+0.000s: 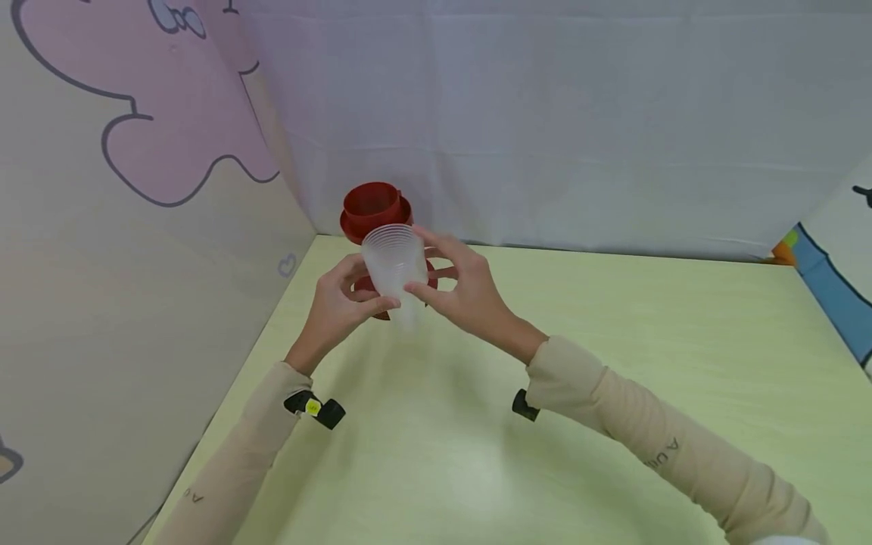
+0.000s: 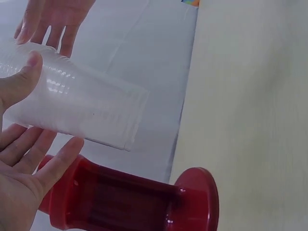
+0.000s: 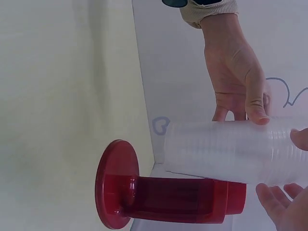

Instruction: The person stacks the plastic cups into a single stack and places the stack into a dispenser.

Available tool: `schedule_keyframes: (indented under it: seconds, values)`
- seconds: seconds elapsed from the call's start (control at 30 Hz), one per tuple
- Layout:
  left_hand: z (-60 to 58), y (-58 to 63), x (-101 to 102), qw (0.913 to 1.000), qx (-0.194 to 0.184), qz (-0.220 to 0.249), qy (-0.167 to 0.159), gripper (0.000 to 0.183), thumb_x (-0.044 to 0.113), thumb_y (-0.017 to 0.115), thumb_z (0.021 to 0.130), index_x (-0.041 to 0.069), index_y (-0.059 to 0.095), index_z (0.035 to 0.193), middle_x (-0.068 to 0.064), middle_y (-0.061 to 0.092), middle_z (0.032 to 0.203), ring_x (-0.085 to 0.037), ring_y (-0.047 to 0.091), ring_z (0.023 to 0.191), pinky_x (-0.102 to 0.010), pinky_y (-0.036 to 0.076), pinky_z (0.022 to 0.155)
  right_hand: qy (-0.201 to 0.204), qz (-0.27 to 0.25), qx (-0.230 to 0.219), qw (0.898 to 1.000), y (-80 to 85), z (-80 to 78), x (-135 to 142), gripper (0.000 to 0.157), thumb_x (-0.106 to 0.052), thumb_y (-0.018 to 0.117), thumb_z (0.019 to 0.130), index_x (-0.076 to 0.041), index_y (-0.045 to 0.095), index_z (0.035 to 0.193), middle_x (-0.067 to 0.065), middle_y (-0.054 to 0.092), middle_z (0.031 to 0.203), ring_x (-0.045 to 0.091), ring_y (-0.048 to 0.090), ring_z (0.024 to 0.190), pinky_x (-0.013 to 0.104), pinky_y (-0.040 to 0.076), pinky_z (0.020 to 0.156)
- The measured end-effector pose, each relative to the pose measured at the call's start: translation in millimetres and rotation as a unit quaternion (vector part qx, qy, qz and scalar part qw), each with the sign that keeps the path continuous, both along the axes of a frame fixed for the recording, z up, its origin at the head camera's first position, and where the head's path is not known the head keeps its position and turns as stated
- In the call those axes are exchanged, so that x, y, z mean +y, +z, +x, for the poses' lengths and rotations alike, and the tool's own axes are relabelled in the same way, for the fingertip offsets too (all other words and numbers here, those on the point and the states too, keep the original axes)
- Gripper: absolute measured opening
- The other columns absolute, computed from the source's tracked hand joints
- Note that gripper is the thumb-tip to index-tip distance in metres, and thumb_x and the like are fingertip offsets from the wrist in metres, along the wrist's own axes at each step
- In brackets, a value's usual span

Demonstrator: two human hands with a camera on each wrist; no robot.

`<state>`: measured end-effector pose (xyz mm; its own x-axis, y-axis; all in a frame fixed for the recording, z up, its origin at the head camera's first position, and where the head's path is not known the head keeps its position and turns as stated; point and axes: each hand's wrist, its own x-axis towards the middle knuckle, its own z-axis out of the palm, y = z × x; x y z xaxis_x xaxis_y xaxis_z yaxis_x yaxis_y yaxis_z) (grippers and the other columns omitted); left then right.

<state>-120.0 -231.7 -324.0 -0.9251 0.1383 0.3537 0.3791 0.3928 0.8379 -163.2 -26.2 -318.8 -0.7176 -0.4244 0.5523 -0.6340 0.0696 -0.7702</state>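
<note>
Both hands hold a stack of clear plastic cups (image 1: 393, 261) in the air above the table's far left part. My left hand (image 1: 338, 301) grips its left side, thumb in front and fingers behind. From the right, my right hand (image 1: 470, 286) grips it between thumb and fingers. The left wrist view shows the nested cups (image 2: 91, 103) lying across the thumb and fingers of the left hand (image 2: 24, 178). Just behind the stack stands a red dispenser (image 1: 373, 204) with an open round top. Its dark red tube and round base (image 3: 118, 185) show in the right wrist view.
The pale green table (image 1: 613, 378) stretches away to the right. A white cloth wall (image 1: 559, 129) rises behind its far edge, close to the dispenser. On the left is a wall with pink cartoon drawings (image 1: 184, 106).
</note>
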Motion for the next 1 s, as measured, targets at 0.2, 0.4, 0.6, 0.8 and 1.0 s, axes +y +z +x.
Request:
schedule_keyframes:
  seconds: [0.2, 0.4, 0.6, 0.8, 1.0]
  values:
    - [-8.2, 13.1, 1.2, 0.9998, 0.012, 0.013, 0.003, 0.056, 0.002, 0.075, 0.079, -0.002, 0.049, 0.128, -0.016, 0.055, 0.123, -0.03, 0.056, 0.109, -0.031, 0.054, 0.082, 0.005, -0.019, 0.007, 1.0, 14.0, -7.6, -2.6, 0.068, -0.008, 0.076, 0.079, -0.011, 0.045, 0.14, 0.004, 0.058, 0.125, 0.016, 0.058, 0.107, 0.037, 0.055, 0.08]
    - [-20.0, 25.3, 4.0, 0.9984, 0.048, 0.029, 0.006, 0.055, 0.0, 0.075, 0.078, -0.002, 0.05, 0.127, -0.013, 0.052, 0.117, -0.023, 0.053, 0.103, -0.03, 0.054, 0.081, -0.015, -0.028, 0.021, 0.999, 27.2, -16.8, -6.6, 0.062, -0.009, 0.074, 0.081, -0.01, 0.045, 0.136, 0.005, 0.06, 0.123, 0.009, 0.057, 0.11, 0.029, 0.054, 0.083]
    - [-33.9, 40.3, 8.2, 0.9952, 0.09, 0.037, 0.013, 0.054, -0.001, 0.073, 0.08, -0.003, 0.049, 0.129, -0.012, 0.053, 0.113, -0.019, 0.054, 0.098, -0.031, 0.054, 0.083, -0.034, -0.042, 0.035, 0.998, 43.2, -29.8, -8.8, 0.057, -0.01, 0.073, 0.083, -0.008, 0.046, 0.134, 0.005, 0.056, 0.13, 0.008, 0.055, 0.114, 0.033, 0.052, 0.087]
    - [-45.8, 59.2, 6.6, 0.9932, 0.104, 0.043, 0.032, 0.057, -0.001, 0.072, 0.08, -0.003, 0.048, 0.132, -0.015, 0.056, 0.118, -0.024, 0.055, 0.103, -0.03, 0.053, 0.084, -0.051, -0.039, 0.045, 0.997, 58.6, -41.7, -15.4, 0.056, -0.01, 0.073, 0.083, -0.006, 0.047, 0.133, 0.008, 0.056, 0.129, 0.013, 0.056, 0.114, 0.029, 0.052, 0.087]
    - [-48.8, 73.0, 2.2, 0.9923, 0.104, 0.041, 0.053, 0.056, 0.002, 0.072, 0.082, -0.002, 0.048, 0.132, -0.013, 0.056, 0.125, -0.023, 0.054, 0.11, -0.032, 0.051, 0.09, -0.047, -0.045, 0.034, 0.997, 88.7, -26.6, -19.6, 0.052, -0.001, 0.069, 0.084, 0.003, 0.046, 0.131, 0.018, 0.054, 0.129, 0.028, 0.055, 0.115, 0.036, 0.051, 0.09]
